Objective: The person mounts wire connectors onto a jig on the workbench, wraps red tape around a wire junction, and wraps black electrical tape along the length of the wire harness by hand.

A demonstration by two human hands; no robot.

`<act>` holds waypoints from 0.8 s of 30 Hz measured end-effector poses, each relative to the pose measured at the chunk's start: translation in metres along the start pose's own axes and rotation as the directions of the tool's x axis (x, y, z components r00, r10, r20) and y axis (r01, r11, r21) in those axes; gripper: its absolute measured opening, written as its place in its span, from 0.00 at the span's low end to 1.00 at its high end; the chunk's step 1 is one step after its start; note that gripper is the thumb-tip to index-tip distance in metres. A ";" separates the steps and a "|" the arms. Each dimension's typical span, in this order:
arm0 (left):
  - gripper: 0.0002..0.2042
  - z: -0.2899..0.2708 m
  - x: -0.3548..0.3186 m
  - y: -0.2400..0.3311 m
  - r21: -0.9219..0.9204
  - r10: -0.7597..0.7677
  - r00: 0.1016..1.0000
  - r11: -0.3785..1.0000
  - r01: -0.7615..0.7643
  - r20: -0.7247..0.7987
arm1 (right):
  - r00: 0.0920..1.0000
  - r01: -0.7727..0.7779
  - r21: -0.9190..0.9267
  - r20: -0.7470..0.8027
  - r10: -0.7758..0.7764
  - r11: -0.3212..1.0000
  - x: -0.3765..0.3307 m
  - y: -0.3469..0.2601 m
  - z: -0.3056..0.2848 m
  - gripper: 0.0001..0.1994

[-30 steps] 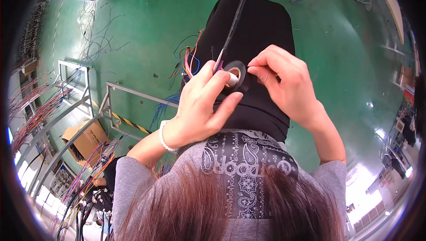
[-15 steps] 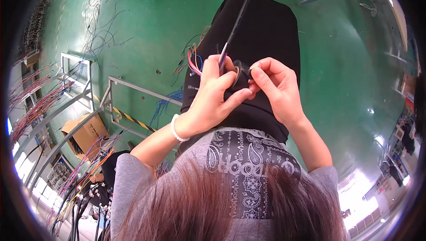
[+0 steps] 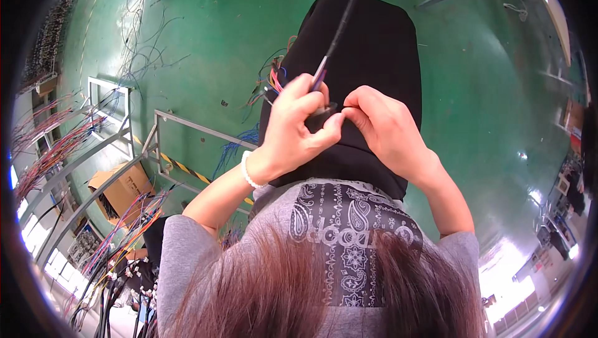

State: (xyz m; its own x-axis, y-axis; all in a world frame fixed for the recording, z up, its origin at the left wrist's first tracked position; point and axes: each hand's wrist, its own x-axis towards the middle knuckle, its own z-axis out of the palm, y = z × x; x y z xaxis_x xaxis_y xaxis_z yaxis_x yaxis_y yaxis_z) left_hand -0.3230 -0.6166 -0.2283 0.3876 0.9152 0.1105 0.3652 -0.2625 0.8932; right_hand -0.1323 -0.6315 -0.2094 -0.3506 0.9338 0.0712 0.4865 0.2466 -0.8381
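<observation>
My left hand (image 3: pixel 293 123), with a white beaded bracelet on the wrist, is closed round a wire harness (image 3: pixel 341 27). The harness runs up and away as a thin black-wrapped length, with a pale stretch by the fingers. Coloured wires (image 3: pixel 276 79) stick out on the left of that hand. A dark roll of tape (image 3: pixel 322 116) sits under the left fingers, mostly hidden. Close to the left thumb tip, my right hand (image 3: pixel 389 127) has its thumb and forefinger pinched together. What lies between them is too small to make out. Both hands are above my black-clad lap (image 3: pixel 374 45).
Grey metal frames (image 3: pixel 196 129) stand on the green floor (image 3: pixel 473 101) at the left. A cardboard box (image 3: pixel 124 188) and bundles of coloured wires (image 3: pixel 134 226) are at lower left. Loose wires (image 3: pixel 140 39) lie on the floor at far left.
My right hand has turned, its back now facing up, and its pinch has come nearer the left thumb. The tape roll has tilted and is more covered by the left fingers.
</observation>
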 end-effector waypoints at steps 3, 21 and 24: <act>0.12 0.004 -0.001 0.001 -0.151 -0.047 0.995 0.987 0.060 0.090 | 0.998 -0.058 0.078 0.014 0.057 0.995 -0.006 0.001 0.000 0.03; 0.06 0.019 0.001 -0.010 -0.098 -0.092 0.989 0.990 0.104 0.117 | 0.990 -0.103 0.029 0.105 0.099 0.994 -0.002 0.002 0.003 0.05; 0.05 0.023 0.003 -0.014 -0.164 -0.026 0.992 0.985 0.046 0.124 | 0.987 -0.147 0.196 0.097 0.130 0.969 -0.008 0.003 0.000 0.05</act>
State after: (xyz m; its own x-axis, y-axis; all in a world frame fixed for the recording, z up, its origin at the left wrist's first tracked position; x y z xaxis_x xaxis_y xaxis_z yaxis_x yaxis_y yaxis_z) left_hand -0.3069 -0.6171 -0.2503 0.4799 0.8767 0.0328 0.2384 -0.1663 0.9568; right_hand -0.1285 -0.6381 -0.2124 -0.3602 0.9284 -0.0915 0.3666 0.0506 -0.9290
